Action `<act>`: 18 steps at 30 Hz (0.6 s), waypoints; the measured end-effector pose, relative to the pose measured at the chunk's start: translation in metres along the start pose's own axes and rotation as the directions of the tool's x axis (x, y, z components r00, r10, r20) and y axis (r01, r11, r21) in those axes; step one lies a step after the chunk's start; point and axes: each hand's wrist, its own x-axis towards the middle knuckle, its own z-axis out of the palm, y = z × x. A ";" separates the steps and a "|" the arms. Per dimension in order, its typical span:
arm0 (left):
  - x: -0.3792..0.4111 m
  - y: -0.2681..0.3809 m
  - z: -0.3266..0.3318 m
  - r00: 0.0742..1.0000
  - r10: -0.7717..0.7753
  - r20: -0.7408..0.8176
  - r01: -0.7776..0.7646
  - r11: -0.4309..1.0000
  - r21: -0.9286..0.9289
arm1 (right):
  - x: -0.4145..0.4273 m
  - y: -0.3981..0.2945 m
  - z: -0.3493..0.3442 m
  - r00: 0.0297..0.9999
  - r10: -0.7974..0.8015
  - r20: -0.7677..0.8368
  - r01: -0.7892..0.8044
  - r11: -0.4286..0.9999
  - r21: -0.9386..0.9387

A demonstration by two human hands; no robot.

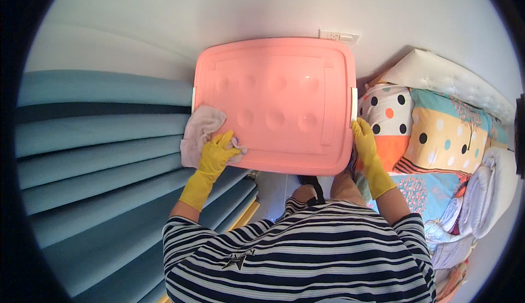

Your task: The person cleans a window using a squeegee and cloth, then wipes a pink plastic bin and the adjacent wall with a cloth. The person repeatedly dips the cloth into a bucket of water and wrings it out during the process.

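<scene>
Before me is a pink plastic storage box, its lid (266, 98) marked by several round dimples. White latches sit on its left and right sides. My left hand (217, 151), in a yellow rubber glove, presses a pale pink cloth (199, 132) onto the lid's near left corner. Part of the cloth hangs over the left edge. My right hand (366, 143), gloved the same way, grips the box's right edge just below the white latch (354, 103). The box's lower body is hidden under the lid.
Teal curtain folds (102, 135) hang close on the left. Behind the box, a wall outlet (339, 36) is set in the white wall (262, 7). To the right stands a bed with a cream tufted headboard (447, 81), a dotted pillow (443, 135) and a folded white quilt (488, 192).
</scene>
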 end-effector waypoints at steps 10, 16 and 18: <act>0.264 0.166 0.023 0.915 0.175 -0.364 -0.270 0.935 -0.231 | -0.015 -0.039 -0.001 0.999 -0.027 0.047 0.027 1.000 0.001; 0.322 0.101 0.046 0.914 0.353 -0.202 -0.371 0.927 -0.057 | -0.015 -0.030 -0.006 0.999 -0.037 0.023 0.039 0.995 -0.090; 0.321 0.070 0.049 0.918 0.284 -0.277 -0.323 0.940 -0.106 | -0.018 -0.040 -0.003 0.997 -0.034 0.074 0.037 0.999 -0.028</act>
